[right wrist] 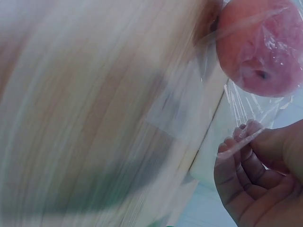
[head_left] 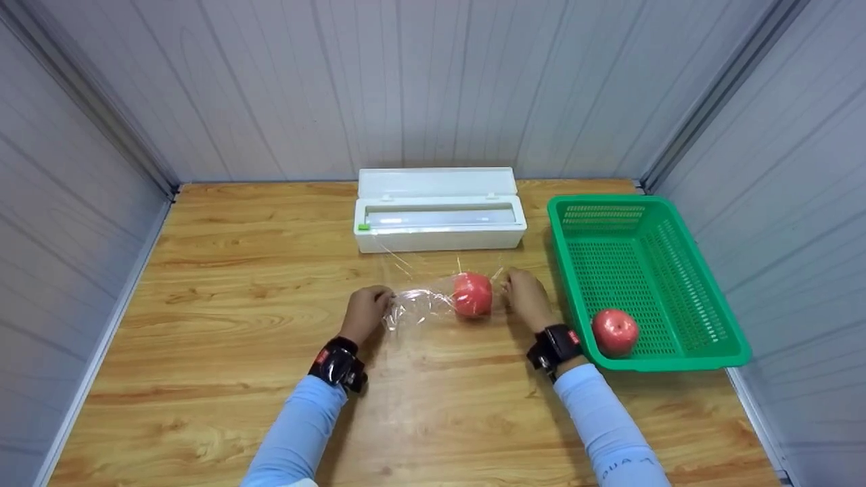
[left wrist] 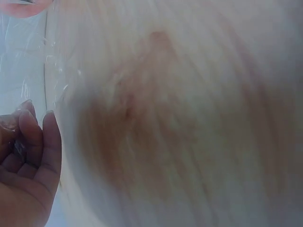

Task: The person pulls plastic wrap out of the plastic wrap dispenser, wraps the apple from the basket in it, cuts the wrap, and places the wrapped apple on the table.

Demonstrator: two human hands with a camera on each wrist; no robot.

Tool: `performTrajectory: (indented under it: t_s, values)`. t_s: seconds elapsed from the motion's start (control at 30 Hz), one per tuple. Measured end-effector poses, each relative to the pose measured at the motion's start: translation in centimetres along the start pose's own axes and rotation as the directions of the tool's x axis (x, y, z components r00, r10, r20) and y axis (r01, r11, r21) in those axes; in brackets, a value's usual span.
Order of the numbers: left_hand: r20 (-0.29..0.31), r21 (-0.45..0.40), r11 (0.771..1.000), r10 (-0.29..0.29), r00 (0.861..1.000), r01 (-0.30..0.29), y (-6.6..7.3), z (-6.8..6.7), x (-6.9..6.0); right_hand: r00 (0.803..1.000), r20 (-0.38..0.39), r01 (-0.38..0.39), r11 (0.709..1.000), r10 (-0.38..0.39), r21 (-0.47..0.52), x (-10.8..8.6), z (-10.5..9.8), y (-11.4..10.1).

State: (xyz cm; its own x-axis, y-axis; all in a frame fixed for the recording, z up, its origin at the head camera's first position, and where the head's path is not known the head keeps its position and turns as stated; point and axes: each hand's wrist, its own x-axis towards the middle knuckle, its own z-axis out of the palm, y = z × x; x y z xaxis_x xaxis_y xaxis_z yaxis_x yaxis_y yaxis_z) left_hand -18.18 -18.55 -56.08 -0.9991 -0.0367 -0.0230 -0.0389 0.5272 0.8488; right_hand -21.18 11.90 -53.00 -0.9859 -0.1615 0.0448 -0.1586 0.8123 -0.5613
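Along the near edge of the scene, pale blue sleeves [head_left: 298, 423] reach over the wood-grain table [head_left: 223, 352]. To the right, a red apple [head_left: 615, 333] sits in the near left corner of a green plastic basket [head_left: 574, 291]. Left of it, the right hand [head_left: 530, 299] pinches clear cling film [head_left: 419, 308] between thumb and fingers; the left hand [head_left: 367, 311] seems to pinch it too, though glare blurs the fingertips. Between them, another red apple [head_left: 472, 295] rests under the film. Farther back stands a white film dispenser [head_left: 440, 241], its lid [head_left: 436, 181] raised.
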Motion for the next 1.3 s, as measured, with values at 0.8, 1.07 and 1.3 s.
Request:
performTrajectory:
  t_s: [0.8,1.07,1.3]
  values:
    - [-0.074,-0.004,1.0,-0.008,0.997,0.007,0.3,0.0,2.2,0.996,-0.002,-0.084,0.996,0.084,-0.033,2.3,0.2,-0.4]
    - [-0.097,-0.057,0.997,-0.052,0.994,0.046,0.9,-0.2,3.2,0.99,0.03,-0.135,0.991,0.136,-0.012,3.2,-0.1,-0.6]
    - [0.001,-0.274,0.951,-0.151,0.989,0.146,1.2,-0.5,3.6,0.975,0.083,-0.211,0.975,0.205,0.068,3.4,-0.8,-0.6]
